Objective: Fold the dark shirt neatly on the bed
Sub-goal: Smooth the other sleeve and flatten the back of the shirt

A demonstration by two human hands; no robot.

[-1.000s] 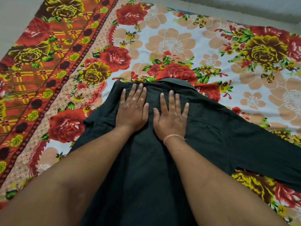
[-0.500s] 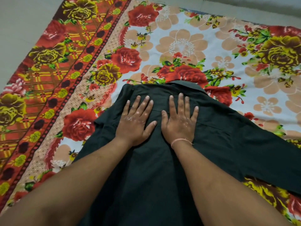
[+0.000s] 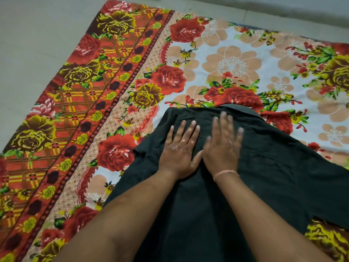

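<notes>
Smoothing the dark shirt (image 3: 207, 214) flat on the bed (image 3: 236, 59) with left hand (image 3: 179, 150) and right hand (image 3: 222, 148), grip released, best sweeping evenly outward from the middle.

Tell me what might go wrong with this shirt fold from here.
1. The left hand and right hand press flat high on the shirt, near the collar. Pushing there may ruck the cloth into creases.
2. The sleeve on the right lies spread wide while the left edge looks bunched, so the fold may come out lopsided.
3. The sheet could wrinkle under the pressure and drag the shirt askew.
</notes>
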